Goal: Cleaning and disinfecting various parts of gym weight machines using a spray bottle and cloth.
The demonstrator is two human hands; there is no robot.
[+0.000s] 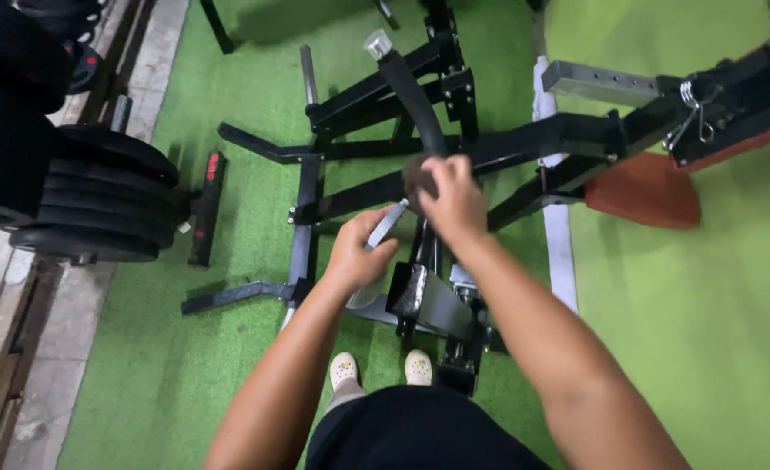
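- Head view, far left: stacked black weight plates (98,196) by the turf's paved edge; open green turf (716,348) lies right.
- Left hand (363,252) clamped on a pale spray bottle (376,261), just beside the right.
- Right hand (455,204) presses a dark cloth (415,178) against the machine's curved black handle (415,100).

Floor: green artificial turf (681,348), bordered at left by a strip of grey paving (72,339). Directly on the turf: black steel machine frame (350,200), feet splayed outward; stack of black weight plates (98,196) at the left edge, near the paving; a pair of pale clogs (381,369) just beside the frame's near end.
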